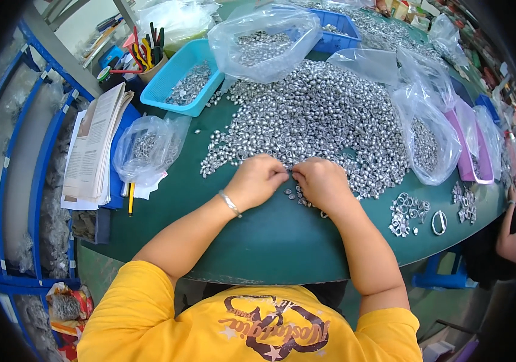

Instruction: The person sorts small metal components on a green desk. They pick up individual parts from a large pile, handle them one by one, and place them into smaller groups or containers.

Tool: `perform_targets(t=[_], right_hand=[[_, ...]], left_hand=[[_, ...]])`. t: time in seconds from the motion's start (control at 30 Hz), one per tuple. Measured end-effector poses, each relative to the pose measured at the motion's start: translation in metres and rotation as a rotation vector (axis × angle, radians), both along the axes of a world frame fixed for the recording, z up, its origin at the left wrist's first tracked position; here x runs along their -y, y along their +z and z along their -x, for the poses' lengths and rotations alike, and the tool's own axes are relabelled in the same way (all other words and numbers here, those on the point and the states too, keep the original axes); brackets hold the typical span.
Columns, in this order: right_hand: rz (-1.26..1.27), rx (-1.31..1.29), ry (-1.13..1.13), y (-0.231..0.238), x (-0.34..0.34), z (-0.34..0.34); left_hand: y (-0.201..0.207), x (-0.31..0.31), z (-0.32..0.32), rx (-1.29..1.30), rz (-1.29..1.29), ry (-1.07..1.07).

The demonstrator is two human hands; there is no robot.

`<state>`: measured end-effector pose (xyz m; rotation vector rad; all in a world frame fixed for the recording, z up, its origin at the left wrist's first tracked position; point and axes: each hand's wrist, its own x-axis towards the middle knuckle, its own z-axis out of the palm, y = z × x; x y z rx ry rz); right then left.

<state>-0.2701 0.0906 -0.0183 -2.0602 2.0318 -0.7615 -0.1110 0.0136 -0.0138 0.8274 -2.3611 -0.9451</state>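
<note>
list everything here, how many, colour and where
table: one, green, centre
metal pieces: uncountable, silver, piled mid-table
plastic bags: several, clear, around the pile
basket: one, turquoise, upper left
bin: one, blue, behind pile
tray: one, pink-purple, right
ring-like pieces: several, silver, table's right
oval band: one, silver, beside those
papers: one stack, whitish, left
tool cup: one, brown, upper left
rack: one, blue, left edge
stool: one, blue, lower right
co-worker: one, black clothing, right edge
shirt: one, yellow, bottom
bracelet: one, silver, left wrist
left hand: one, bare, pile's near edge
right hand: one, bare, beside left
</note>
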Motion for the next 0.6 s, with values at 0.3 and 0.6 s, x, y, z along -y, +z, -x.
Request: perform_targets(t=[0.3,0.6], right_hand=[[-0.123,1.463,0.039,0.012,0.003,0.034],[0.044,0.045,-0.034,-0.003,0.007,-0.013]], left_hand=[[0.003,0.019,-0.027,-0.455,-0.867,0.107],[-0.017,0.005,-0.003,0.049,0.427,0.031]])
